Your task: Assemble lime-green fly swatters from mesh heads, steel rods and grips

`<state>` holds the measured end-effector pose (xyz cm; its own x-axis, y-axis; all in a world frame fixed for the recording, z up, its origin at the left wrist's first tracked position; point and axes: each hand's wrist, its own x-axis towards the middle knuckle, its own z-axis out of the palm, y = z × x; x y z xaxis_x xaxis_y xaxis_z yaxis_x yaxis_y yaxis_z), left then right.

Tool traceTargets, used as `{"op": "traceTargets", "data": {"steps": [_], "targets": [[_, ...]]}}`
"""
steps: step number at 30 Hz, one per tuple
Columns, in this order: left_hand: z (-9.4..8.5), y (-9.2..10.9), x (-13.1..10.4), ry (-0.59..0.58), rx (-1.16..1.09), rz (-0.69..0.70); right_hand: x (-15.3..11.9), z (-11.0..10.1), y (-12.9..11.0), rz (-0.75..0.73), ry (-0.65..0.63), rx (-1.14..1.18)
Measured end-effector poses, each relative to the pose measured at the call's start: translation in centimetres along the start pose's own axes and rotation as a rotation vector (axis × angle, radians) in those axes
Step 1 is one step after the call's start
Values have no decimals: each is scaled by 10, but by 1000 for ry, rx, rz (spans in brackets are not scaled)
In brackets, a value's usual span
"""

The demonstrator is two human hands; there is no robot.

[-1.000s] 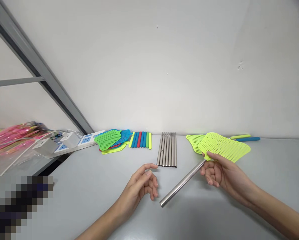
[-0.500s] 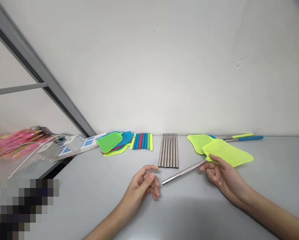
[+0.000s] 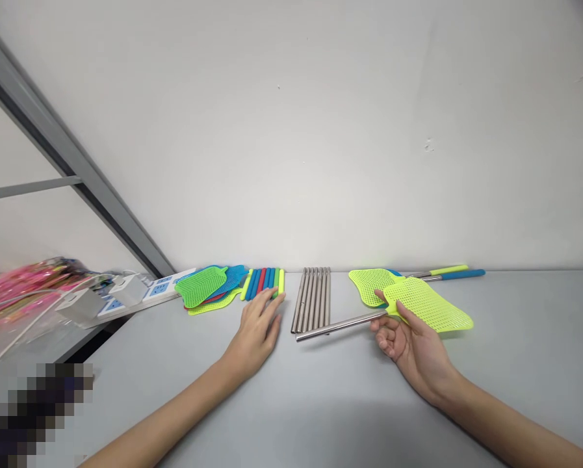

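My right hand [image 3: 411,348] pinches a fly swatter [image 3: 430,304] at the neck of its yellow-green mesh head. From there its bare metal rod [image 3: 342,325] points left, its end just in front of a row of metal tubes [image 3: 312,302]. My left hand [image 3: 257,328] reaches over the near ends of a row of coloured handle grips [image 3: 262,281], in yellow, blue, red and green. Its fingers are apart with nothing seen in them. The fingertips overlap the right-hand grips; I cannot tell whether they touch.
Loose swatter heads [image 3: 201,286] in green, blue, red and yellow are piled left of the grips. Behind my right hand lie swatters with blue [image 3: 463,274] and yellow handles. A power strip [image 3: 149,294] with plugged-in adapters and plastic-wrapped pink items [image 3: 32,292] sit at the left.
My left hand has moved left and away from me, from beside the rod's end to the coloured grips. The held swatter's rod has swung closer to level. The view has shifted slightly.
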<state>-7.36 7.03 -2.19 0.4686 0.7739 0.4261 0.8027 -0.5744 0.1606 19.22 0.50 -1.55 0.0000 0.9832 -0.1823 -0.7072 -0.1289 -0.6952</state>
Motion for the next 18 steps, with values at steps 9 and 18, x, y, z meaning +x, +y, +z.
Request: {"op": "traceTargets", "data": {"steps": [9,18], "targets": [[25,-21,37,77,169,-93,-1,1,-2,-25,-7,42],[20,-13,38,145,139,-117,2,-3,0,-24,-3,79]]}}
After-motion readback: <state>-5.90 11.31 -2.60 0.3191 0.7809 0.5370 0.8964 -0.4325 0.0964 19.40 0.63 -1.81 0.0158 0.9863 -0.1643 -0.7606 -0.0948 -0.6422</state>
